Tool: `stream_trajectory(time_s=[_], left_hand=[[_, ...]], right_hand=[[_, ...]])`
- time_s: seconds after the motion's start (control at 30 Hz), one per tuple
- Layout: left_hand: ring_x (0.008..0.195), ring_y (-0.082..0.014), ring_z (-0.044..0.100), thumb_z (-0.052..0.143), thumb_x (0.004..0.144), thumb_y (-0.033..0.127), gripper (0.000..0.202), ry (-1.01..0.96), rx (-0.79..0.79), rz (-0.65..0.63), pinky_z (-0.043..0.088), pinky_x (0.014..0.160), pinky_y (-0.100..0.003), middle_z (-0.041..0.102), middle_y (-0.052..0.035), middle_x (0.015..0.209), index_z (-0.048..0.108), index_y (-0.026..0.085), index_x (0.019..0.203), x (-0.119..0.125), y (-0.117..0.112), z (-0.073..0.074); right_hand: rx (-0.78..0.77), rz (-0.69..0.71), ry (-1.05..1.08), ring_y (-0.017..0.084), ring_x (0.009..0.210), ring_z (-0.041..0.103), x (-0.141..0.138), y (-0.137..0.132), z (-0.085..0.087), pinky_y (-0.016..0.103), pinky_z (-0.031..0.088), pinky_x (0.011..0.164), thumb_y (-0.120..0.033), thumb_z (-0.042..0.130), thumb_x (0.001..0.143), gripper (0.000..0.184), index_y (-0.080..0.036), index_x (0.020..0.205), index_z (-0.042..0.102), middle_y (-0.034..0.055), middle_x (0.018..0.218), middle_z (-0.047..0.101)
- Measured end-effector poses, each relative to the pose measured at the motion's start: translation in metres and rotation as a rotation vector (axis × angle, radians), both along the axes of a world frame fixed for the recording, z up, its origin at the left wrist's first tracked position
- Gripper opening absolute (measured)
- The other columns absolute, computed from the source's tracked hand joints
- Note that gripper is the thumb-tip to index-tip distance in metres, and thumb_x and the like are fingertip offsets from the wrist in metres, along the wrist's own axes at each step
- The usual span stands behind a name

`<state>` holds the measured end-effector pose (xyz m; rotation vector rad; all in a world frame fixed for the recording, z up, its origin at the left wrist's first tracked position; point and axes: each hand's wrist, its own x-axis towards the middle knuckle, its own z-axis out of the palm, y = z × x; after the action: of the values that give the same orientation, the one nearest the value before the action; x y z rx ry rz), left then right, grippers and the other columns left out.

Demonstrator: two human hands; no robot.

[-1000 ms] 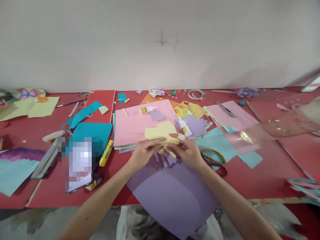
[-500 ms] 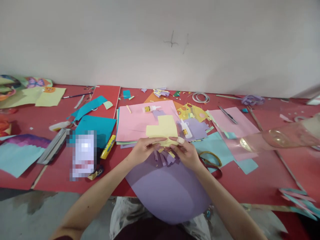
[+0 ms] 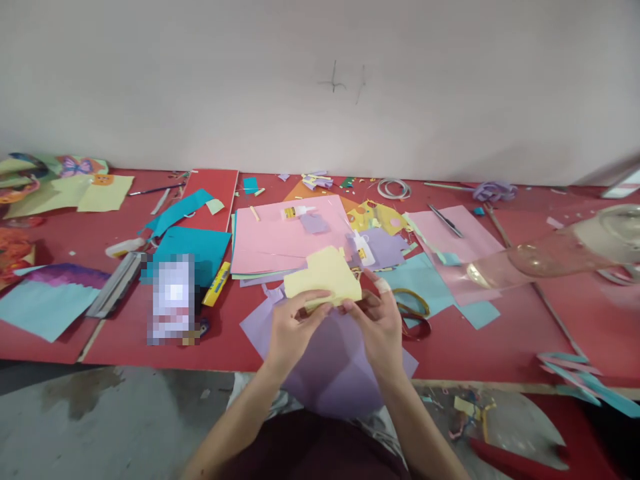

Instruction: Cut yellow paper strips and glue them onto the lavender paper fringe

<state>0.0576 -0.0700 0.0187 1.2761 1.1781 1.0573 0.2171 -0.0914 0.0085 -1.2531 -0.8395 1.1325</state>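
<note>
A pale yellow sheet of paper with a stepped corner is held up over the table's front part. My left hand pinches its lower edge from the left, thumb toward me. On the right, my right hand grips the same edge, and a light wrap shows on one finger. The lower edge looks curled or folded between the thumbs. Beneath both hands lies a large purple sheet that hangs over the table edge. Scissors with yellow-brown handles rest just right of my right hand.
Behind the hands lies a stack of pink paper with a small glue bottle on it. Another glue bottle lies nearby. A yellow glue stick and a stapler-like tool are left. A clear bottle reaches in from the right.
The yellow paper has come lower and nearer to me, tilted up, its lower edge still held by both hands. The purple sheet beneath has shifted, and the view has moved slightly.
</note>
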Motion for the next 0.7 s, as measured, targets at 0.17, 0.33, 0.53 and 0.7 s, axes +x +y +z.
stream_trajectory(time_s=[0.17,0.33,0.53,0.7], left_hand=[[0.083,-0.0177,0.076,0.076,0.086,0.040,0.025,-0.092,-0.093,0.203,0.060,0.071,-0.022,0.080,-0.0069,0.102,0.078,0.018,0.099,0.017,-0.030,-0.004],[0.092,-0.0213,0.078,0.070,0.091,0.045,0.032,-0.147,-0.174,0.135,0.064,0.086,-0.030,0.077,-0.0081,0.115,0.077,0.019,0.110,0.008,-0.049,-0.008],[0.092,-0.0205,0.078,0.072,0.090,0.043,0.032,-0.056,-0.182,0.068,0.063,0.084,-0.025,0.079,-0.0069,0.110,0.077,0.020,0.111,-0.013,-0.057,-0.006],[0.085,-0.0203,0.079,0.077,0.085,0.044,0.038,-0.092,-0.266,0.068,0.065,0.080,-0.026,0.080,-0.0077,0.106,0.076,0.018,0.112,-0.016,-0.057,0.000]], right_hand=[[-0.021,-0.082,0.028,0.015,0.069,0.061,-0.013,-0.013,0.000,0.027,0.052,0.066,-0.038,0.078,0.085,0.022,-0.020,0.097,0.071,0.0006,0.077,0.067],[-0.055,-0.012,-0.058,0.015,0.064,0.050,-0.016,-0.021,-0.001,0.028,0.043,0.063,-0.048,0.070,0.091,0.035,-0.019,0.071,0.062,-0.0008,0.067,0.055],[-0.029,0.045,-0.138,0.015,0.063,0.052,-0.018,-0.034,-0.003,0.027,0.042,0.063,-0.048,0.057,0.099,0.042,-0.020,0.068,0.060,0.0002,0.065,0.058],[-0.058,0.063,-0.105,0.016,0.066,0.058,-0.018,-0.039,-0.002,0.027,0.048,0.065,-0.049,0.071,0.089,0.033,-0.020,0.073,0.066,0.0007,0.069,0.064]])
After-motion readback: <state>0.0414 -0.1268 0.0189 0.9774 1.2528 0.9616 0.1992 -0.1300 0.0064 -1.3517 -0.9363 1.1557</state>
